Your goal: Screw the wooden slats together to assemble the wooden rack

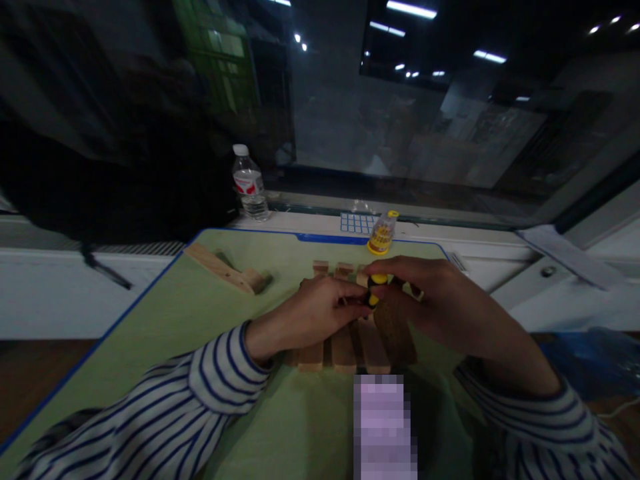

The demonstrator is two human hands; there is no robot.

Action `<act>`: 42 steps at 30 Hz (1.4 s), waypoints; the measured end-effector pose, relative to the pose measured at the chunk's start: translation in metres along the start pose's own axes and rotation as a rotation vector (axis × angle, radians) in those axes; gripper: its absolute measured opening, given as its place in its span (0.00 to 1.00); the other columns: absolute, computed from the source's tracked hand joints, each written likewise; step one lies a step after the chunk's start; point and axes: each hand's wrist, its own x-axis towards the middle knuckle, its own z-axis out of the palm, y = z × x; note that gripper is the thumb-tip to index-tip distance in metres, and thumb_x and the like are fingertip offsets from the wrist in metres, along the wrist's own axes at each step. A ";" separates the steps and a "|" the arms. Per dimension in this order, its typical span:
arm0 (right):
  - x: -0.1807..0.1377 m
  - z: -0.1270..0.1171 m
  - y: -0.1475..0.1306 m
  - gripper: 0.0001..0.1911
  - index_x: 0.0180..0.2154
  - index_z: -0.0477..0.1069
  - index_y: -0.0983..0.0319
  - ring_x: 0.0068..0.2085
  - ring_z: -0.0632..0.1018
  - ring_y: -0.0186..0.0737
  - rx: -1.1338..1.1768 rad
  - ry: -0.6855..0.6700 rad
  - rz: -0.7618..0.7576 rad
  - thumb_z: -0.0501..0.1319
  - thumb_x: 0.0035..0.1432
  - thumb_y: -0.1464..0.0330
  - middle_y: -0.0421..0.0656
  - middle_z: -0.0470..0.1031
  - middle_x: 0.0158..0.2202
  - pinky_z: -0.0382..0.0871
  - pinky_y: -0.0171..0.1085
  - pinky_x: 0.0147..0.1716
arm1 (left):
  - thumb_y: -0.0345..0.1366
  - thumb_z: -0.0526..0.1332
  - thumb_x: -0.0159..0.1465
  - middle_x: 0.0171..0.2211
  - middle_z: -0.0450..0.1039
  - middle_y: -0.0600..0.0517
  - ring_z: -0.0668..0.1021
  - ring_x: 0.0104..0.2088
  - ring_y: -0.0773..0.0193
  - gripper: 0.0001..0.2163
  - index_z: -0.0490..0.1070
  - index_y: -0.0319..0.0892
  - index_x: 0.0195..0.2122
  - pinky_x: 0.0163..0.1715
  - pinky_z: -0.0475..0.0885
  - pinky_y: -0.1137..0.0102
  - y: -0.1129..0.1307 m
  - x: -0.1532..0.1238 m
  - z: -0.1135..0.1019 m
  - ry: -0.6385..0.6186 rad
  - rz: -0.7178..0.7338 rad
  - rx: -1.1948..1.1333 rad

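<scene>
Several wooden slats [345, 347] lie side by side on a green mat [200, 320] in front of me. My left hand [310, 317] rests on top of them, fingers curled toward a small yellow and black tool [375, 290]. My right hand [440, 303] is closed around that tool, holding it upright over the slats. Both hands meet at the tool. What the tool's tip touches is hidden by my fingers.
A separate wooden piece [225, 270] lies at the mat's back left. A small yellow-capped container [383, 233] and a blue grid card [357, 223] stand at the back edge. A water bottle [250, 183] sits on the sill by the window. A blurred pink patch [385, 427] is nearest me.
</scene>
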 end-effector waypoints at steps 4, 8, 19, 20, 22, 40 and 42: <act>-0.001 -0.002 0.001 0.10 0.44 0.73 0.58 0.39 0.79 0.37 -0.063 0.007 0.018 0.57 0.62 0.69 0.40 0.79 0.42 0.69 0.35 0.37 | 0.38 0.58 0.64 0.37 0.78 0.52 0.77 0.36 0.63 0.10 0.75 0.43 0.42 0.38 0.70 0.71 0.003 -0.001 0.000 0.015 -0.014 -0.003; -0.001 -0.002 0.000 0.07 0.40 0.73 0.58 0.36 0.79 0.37 -0.086 0.016 0.023 0.57 0.63 0.67 0.41 0.79 0.41 0.68 0.35 0.34 | 0.39 0.59 0.63 0.38 0.78 0.52 0.77 0.36 0.63 0.12 0.75 0.43 0.45 0.38 0.70 0.70 0.003 0.000 0.001 0.035 -0.034 -0.011; 0.001 -0.003 -0.004 0.11 0.43 0.72 0.60 0.32 0.76 0.35 -0.101 -0.009 0.056 0.57 0.63 0.63 0.40 0.77 0.35 0.65 0.34 0.30 | 0.41 0.60 0.63 0.36 0.78 0.53 0.78 0.35 0.64 0.11 0.76 0.45 0.44 0.37 0.70 0.71 0.003 0.001 0.004 0.056 -0.036 0.007; 0.002 -0.002 -0.004 0.11 0.43 0.72 0.60 0.32 0.76 0.35 -0.093 -0.006 0.058 0.57 0.63 0.63 0.40 0.77 0.35 0.65 0.34 0.30 | 0.40 0.60 0.63 0.36 0.78 0.52 0.78 0.35 0.64 0.11 0.76 0.45 0.44 0.37 0.70 0.71 0.002 0.001 0.004 0.058 -0.037 -0.001; 0.002 0.000 -0.003 0.12 0.43 0.72 0.60 0.32 0.76 0.35 -0.072 0.009 0.067 0.57 0.62 0.62 0.40 0.78 0.35 0.66 0.34 0.30 | 0.40 0.59 0.63 0.37 0.78 0.52 0.78 0.36 0.63 0.11 0.75 0.45 0.45 0.38 0.70 0.71 0.001 0.001 0.005 0.059 -0.040 -0.015; 0.003 0.004 -0.003 0.13 0.48 0.71 0.57 0.45 0.78 0.37 0.035 -0.027 -0.018 0.55 0.64 0.69 0.39 0.78 0.46 0.71 0.38 0.44 | 0.38 0.56 0.66 0.40 0.78 0.53 0.78 0.39 0.63 0.11 0.74 0.46 0.46 0.41 0.69 0.69 0.003 -0.002 -0.003 -0.008 0.016 0.070; 0.003 0.003 -0.004 0.13 0.48 0.72 0.58 0.46 0.78 0.37 0.051 -0.029 -0.012 0.55 0.64 0.69 0.40 0.78 0.47 0.71 0.37 0.45 | 0.39 0.56 0.66 0.40 0.78 0.52 0.78 0.39 0.61 0.11 0.75 0.46 0.45 0.40 0.68 0.68 0.011 -0.007 -0.010 0.006 0.018 0.210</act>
